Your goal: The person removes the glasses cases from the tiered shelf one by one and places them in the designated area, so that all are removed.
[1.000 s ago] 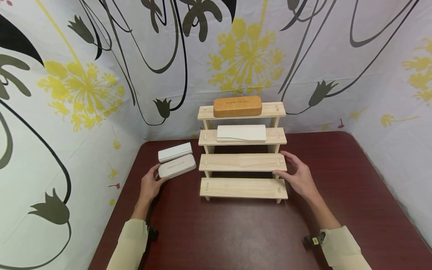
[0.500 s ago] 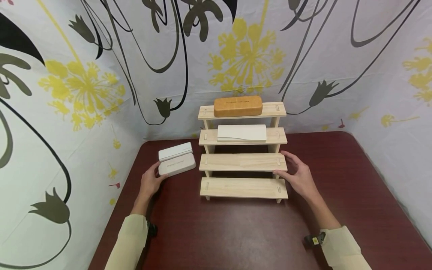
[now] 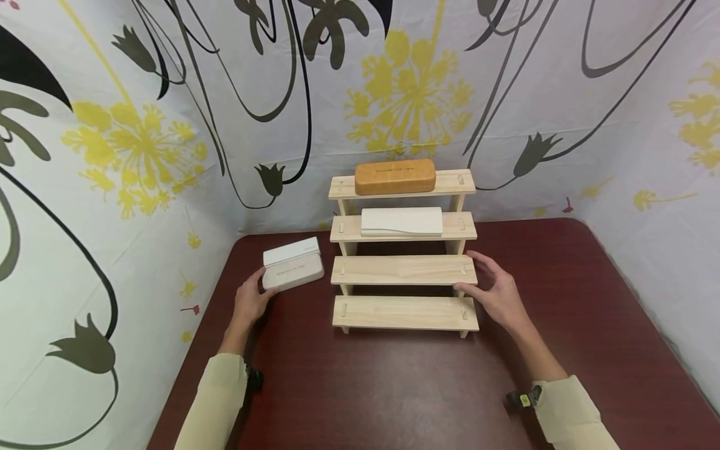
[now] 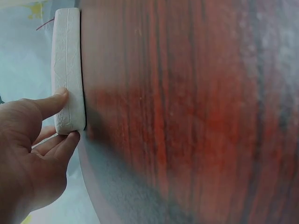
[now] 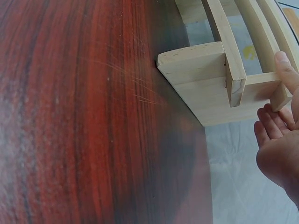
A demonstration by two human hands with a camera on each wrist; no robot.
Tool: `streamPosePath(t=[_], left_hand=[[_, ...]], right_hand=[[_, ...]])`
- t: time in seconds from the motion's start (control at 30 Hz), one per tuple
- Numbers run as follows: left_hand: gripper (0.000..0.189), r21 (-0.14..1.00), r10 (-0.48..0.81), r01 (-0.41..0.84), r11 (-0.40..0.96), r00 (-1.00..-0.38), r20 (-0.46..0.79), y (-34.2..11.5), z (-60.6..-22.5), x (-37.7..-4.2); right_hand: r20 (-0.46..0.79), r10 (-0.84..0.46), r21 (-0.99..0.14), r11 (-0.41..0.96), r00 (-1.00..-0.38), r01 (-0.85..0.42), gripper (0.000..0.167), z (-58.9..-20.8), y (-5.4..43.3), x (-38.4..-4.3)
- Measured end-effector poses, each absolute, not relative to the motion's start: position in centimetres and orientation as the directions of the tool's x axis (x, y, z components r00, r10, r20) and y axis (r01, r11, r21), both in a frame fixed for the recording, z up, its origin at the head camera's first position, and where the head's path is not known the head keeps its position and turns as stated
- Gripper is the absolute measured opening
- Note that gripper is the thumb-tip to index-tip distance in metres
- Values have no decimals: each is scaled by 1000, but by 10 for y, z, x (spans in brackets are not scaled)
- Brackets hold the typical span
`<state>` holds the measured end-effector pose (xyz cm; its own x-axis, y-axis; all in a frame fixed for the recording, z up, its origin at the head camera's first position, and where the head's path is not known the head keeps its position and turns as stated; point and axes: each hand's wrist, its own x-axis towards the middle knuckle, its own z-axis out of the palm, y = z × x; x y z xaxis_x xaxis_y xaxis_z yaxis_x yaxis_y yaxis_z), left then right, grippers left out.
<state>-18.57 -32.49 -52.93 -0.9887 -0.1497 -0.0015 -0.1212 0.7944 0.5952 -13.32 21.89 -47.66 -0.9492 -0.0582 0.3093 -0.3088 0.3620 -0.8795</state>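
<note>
At the left, my left hand (image 3: 249, 300) pinches the near left end of a white glasses case (image 3: 294, 272) with rounded corners. In the left wrist view the thumb lies on the side of the case (image 4: 69, 70), and fingertips are at its end. Right behind it lies a second white case (image 3: 290, 251), longer and straight-edged. My right hand (image 3: 500, 297) grips the right end of one shelf of a four-step wooden display stand (image 3: 405, 312). The thumb (image 5: 282, 60) rests on the shelf edge in the right wrist view, the other fingers beside the stand's end.
An orange-brown case (image 3: 395, 177) sits on the top shelf, and a cream flap case (image 3: 402, 222) lies one shelf lower. The dark red table (image 3: 405, 387) meets patterned cloth walls (image 3: 326, 144) at the back and sides.
My left hand has slid the near white case slightly back, up against the one behind it. The right hand and the stand stay where they were.
</note>
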Motion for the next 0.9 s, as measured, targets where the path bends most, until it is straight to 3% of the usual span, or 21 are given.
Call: streamPosePath(t=[0.9], left_hand=[[70,578,-161,-140,804,-987,-15,-331,-531,-199]], right_hand=[[319,-57,-872,373,-946,-317,73,-477,218,-134]])
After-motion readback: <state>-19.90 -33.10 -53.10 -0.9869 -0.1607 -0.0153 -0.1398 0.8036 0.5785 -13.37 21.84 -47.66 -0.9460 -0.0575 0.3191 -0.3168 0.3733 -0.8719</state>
